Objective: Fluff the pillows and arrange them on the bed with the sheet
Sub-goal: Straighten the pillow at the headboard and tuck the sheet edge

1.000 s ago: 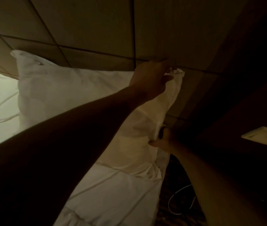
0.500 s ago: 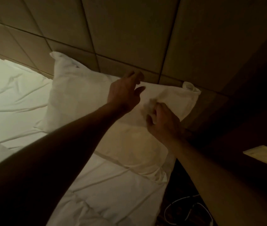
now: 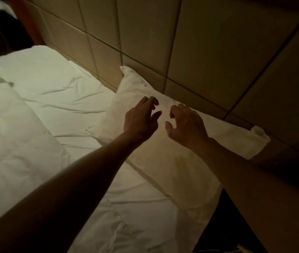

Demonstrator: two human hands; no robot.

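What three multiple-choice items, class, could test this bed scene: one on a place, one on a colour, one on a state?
1. Where does the pillow lie? A. Against the headboard B. On the floor C. On a chair
2. What colour is it? A. Blue B. White C. Red
3. What do the left hand and right hand hold? A. A cup B. A phone C. Nothing
Answers: 1 A, it rests along the padded panels; 2 B, its cloth is white; 3 C, fingers spread above the pillow, gripping nothing.

Headboard (image 3: 218,52) blocks behind pillow (image 3: 163,152) — sheet (image 3: 57,92) leftward open.
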